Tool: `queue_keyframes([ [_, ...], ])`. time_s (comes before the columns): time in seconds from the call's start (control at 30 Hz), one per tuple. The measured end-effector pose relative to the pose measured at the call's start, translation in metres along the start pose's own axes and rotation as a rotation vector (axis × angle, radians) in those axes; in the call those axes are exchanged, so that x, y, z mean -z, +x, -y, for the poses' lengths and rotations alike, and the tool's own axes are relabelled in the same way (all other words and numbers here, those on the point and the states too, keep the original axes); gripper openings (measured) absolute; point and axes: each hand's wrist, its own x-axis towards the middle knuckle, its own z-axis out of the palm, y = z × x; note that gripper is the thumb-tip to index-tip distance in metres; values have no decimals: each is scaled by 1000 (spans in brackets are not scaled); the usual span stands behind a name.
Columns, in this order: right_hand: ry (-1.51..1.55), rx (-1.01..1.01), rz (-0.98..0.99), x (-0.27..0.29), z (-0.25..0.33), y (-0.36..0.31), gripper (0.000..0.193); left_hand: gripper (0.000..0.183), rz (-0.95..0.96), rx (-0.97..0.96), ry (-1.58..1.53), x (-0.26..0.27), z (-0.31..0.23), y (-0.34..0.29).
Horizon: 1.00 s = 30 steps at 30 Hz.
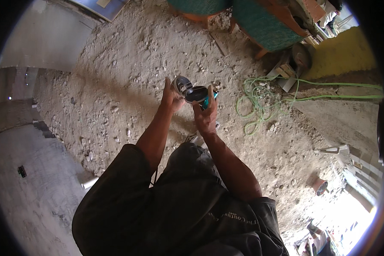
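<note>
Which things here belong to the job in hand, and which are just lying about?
In hand:
- round glossy piece, left hand
- dark-and-teal piece, right hand; exact kind unclear

Apparently just lying about:
- tangled green cord or hose
- thin wooden stick
- short white pipe

At twelve o'clock the held thing (pixel 195 94) is black and teal. Chairs (pixel 264 25) at one are teal with orange-brown wood; the hose (pixel 260 100) at two, pale green. The shirt (pixel 175 209) is black with white lettering.
</note>
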Motion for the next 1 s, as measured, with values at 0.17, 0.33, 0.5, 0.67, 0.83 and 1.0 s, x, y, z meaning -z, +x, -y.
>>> queue_keyframes([
  [0.17,48,44,362,13,-14,20,76,46,-44,24,98,-6,-6,15],
  [0.33,-260,214,513,10,-9,69,74,44,-101,177,239,-31,-28,-3],
  [0.5,-537,291,758,-19,13,102,76,46,-171,175,460,-26,-50,-12],
  [0.67,-356,76,794,-44,2,105,67,50,-193,109,509,-25,-59,-14],
  [0.83,-300,99,445,-31,-12,89,65,56,-318,-29,476,-15,-63,-13],
  [1.0,9,-159,62,5,-29,80,56,51,-441,16,223,-6,-55,7],
])
